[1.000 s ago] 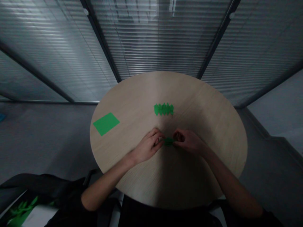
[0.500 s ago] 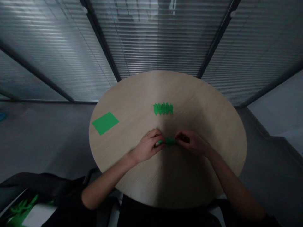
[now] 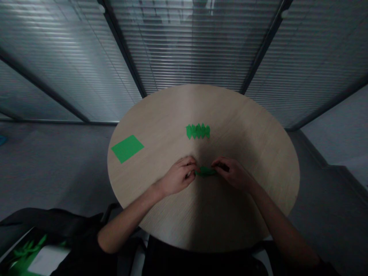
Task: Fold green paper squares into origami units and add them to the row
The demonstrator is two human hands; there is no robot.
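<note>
A small folded piece of green paper (image 3: pixel 205 171) lies on the round wooden table (image 3: pixel 253 153) between my two hands. My left hand (image 3: pixel 179 177) pinches its left end with curled fingers. My right hand (image 3: pixel 231 173) pinches its right end the same way. Most of the paper is hidden by my fingers. Farther back, near the table's middle, lies a row of several folded green paper pieces (image 3: pixel 198 131), joined side by side with pointed tops.
A flat green paper sheet (image 3: pixel 127 148) lies near the table's left edge. Glass walls with blinds (image 3: pixel 184 42) stand behind the table. A dark bag (image 3: pixel 48 226) and green scraps (image 3: pixel 23 253) sit at the lower left, off the table.
Both hands stayed on the small green paper, shifting their fingers slightly; the paper now shows a little longer between them. Nothing else moved.
</note>
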